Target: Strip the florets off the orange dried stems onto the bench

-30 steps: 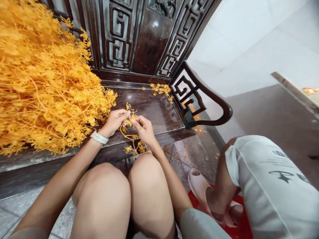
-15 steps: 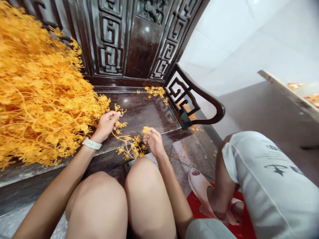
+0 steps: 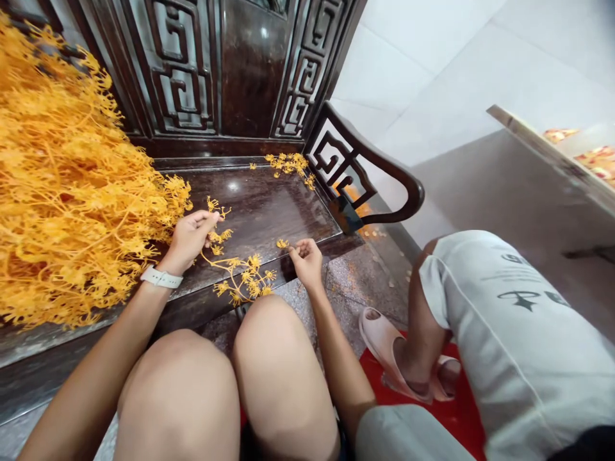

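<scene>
Pinched shut between thumb and fingers, the left hand (image 3: 189,241) holds the upper stem of a thin orange sprig (image 3: 245,276). The right hand (image 3: 307,262) is apart from it, near the front edge of the seat, with its fingertips (image 3: 298,251) drawn together. Whether they hold a crumb, I cannot tell. A tiny orange fragment (image 3: 282,243) lies just to their left. The sprig branches down and to the right from the left hand, and its lower twigs spread over the front edge of a dark polished wooden bench seat (image 3: 269,208), between the hands. These twigs look fine and brittle, so a light pinch close to the stem should handle them better than pulling at the tips.

To the left, a large heap of the same orange branching sprays (image 3: 72,192) crowds against the left wrist, which wears a white watch strap (image 3: 161,277). A small loose clump (image 3: 288,163) sits at the far end of the seat, below a carved fretwork backrest (image 3: 177,83) and beside a scrolled armrest (image 3: 365,173). Orange bits (image 3: 369,234) dot the speckled stone floor (image 3: 358,288). To the near right, another person's leg in pale printed shorts (image 3: 509,320) ends in a pink slipper (image 3: 384,349) on a red mat (image 3: 461,397).
</scene>
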Available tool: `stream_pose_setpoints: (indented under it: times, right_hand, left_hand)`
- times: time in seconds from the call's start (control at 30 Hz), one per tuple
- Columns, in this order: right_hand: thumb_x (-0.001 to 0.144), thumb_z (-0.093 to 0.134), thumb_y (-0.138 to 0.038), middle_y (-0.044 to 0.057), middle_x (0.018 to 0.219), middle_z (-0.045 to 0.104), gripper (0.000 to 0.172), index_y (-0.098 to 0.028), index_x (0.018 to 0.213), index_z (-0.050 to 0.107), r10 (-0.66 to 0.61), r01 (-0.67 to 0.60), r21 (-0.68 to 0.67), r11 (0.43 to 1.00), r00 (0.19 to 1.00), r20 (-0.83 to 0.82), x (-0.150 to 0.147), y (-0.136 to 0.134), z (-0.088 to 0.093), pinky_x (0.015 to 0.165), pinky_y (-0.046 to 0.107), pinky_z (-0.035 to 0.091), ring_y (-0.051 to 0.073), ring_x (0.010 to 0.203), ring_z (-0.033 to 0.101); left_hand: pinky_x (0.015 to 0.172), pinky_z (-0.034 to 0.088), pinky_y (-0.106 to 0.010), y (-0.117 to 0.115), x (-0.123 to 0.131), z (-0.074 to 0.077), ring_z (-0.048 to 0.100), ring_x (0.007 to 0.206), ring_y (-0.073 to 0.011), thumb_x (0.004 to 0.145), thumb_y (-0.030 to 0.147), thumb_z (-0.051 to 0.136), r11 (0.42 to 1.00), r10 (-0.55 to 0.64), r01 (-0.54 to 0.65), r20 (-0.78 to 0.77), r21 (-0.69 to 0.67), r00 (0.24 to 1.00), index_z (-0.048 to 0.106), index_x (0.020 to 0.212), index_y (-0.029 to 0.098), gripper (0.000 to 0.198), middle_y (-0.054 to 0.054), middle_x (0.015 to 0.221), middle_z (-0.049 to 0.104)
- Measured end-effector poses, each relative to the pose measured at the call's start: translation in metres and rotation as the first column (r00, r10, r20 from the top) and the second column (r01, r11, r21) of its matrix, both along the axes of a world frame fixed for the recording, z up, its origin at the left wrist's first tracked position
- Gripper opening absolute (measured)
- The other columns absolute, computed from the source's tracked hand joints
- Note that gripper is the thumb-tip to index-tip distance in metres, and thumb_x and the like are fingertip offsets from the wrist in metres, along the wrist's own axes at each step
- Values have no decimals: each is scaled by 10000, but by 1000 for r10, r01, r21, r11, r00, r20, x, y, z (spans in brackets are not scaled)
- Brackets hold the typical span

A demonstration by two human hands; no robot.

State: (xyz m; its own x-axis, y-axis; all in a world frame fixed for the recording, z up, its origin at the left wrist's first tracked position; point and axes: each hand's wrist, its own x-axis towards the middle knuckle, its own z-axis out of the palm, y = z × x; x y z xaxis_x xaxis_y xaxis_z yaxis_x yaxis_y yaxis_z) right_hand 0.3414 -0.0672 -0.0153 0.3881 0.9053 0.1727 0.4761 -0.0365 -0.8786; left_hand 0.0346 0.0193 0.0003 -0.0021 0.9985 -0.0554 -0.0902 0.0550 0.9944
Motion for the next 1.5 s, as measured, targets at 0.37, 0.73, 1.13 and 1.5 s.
stream_pose_setpoints:
  times: [0.37,0.73,1.13,1.5]
  right_hand:
    - [931,724,-338,81,1118,847,498,-220,1413,682,72,-42,-97,994,940,334,-21,-14,-2,1131,542,423,342,1217,666]
    - [1055,689,-385,65,1077,817,199,-261,1164,801,295,-327,123,937,929,224,-59,10,42,996,428,554,260,1062,704]
    - [1119,665,-425,36,914,791,296,-241,913,771,382,-506,309,805,841,382,-107,33,78,917,418,509,218,905,694]
    - [906,813,-412,64,1106,685,422,-212,1267,725,-12,5,214,977,999,31,-59,12,22,820,355,576,167,812,640]
  left_hand:
    - [393,359,-203,-7,7,5,454,440,-94,783,671,904,993,-115,116,-24,36,993,783,829,179,509,31,561,547]
    - [483,359,-243,-13,11,7,457,479,-121,948,725,707,894,-357,403,-230,197,905,678,757,194,565,31,546,530]
    - [631,344,-291,-5,5,-4,519,615,-151,1015,470,635,838,-239,437,-501,327,832,731,746,184,405,1,643,637]
    - [422,299,-227,10,-6,-4,409,433,-103,850,676,809,988,-23,28,-37,150,999,758,835,189,490,42,518,514]
